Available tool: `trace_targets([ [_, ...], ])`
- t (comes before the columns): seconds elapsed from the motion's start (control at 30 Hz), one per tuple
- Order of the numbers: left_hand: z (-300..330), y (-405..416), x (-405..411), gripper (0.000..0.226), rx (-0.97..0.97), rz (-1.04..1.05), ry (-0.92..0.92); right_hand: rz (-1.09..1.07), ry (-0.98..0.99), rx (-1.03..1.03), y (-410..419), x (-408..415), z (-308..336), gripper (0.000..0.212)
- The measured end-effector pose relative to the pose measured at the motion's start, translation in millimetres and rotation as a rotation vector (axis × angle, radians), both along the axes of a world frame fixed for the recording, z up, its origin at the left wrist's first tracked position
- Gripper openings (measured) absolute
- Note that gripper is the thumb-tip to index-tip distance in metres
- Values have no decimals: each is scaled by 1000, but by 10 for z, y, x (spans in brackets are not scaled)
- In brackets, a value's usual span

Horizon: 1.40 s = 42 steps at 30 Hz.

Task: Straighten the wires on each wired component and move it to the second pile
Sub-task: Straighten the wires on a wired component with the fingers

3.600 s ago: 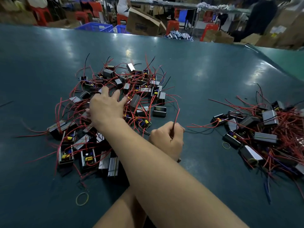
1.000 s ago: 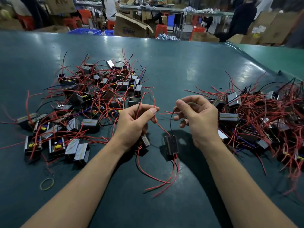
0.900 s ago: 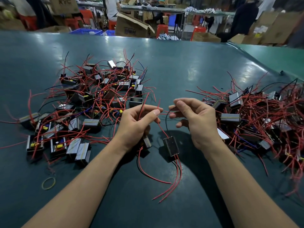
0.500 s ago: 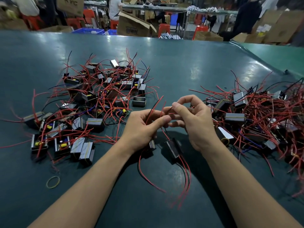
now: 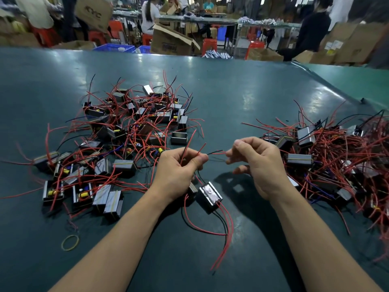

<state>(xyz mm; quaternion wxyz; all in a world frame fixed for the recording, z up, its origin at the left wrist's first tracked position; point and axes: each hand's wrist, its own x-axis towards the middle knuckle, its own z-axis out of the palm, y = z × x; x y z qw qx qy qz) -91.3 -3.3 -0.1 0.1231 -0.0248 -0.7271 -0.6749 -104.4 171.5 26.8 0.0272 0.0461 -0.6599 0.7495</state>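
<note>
A small black boxed component [image 5: 208, 196] with red and black wires hangs just above the green table between my hands. My left hand [image 5: 179, 174] grips a bundle of its upper wires in a fist, and a second small component peeks out under that hand. My right hand [image 5: 257, 163] pinches the tips of a thin red and black wire pair [image 5: 216, 152] stretched between the two hands. More red wires trail from the component toward me. The first pile [image 5: 126, 140] lies at left, the second pile [image 5: 341, 159] at right.
A yellow rubber band [image 5: 70, 242] lies on the table [image 5: 231, 98] at front left. Behind the table's far edge are cardboard boxes [image 5: 170, 42], blue crates, red stools and several people at work.
My hands came together half a second ago and have now drawn apart, the right sliding out along the wire pair to its tips. The component has swung slightly right and up.
</note>
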Motion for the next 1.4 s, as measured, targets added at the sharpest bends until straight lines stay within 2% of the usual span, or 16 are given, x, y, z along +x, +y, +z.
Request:
trace_targets([
  [0.1,-9,11,-7,16,2,-5,0,98,-22,21,-63,19,-28,25],
  [0.17,-16,7,-11,13,-12,-11,2,122,-2,64,-104,21,-62,16],
  [0.23,-16,9,-7,11,-40,-16,4,98,-5,91,-100,11,-82,12],
  [0.57,23,33,21,10,-76,-16,15,-11,30,216,-47,-31,-120,20],
  [0.67,35,36,43,9,-91,-24,13,-82,96,325,-51,-29,-145,22],
  [0.8,37,35,53,9,-114,-3,22,-244,277,590,-141,-22,-213,26],
  [1.07,49,40,69,8,-125,-14,48,-428,381,612,-257,-40,-271,31],
  [1.17,37,18,91,8,-88,-2,58,-634,324,586,-121,-98,-226,32],
  [1.2,35,11,96,7,-73,4,62,-640,302,559,-62,-106,-220,32],
  [1.33,55,25,106,6,-69,-70,62,-324,268,451,-235,102,-223,38],
  [1.4,44,33,112,8,-84,-161,39,-222,246,346,-330,134,-188,28],
])
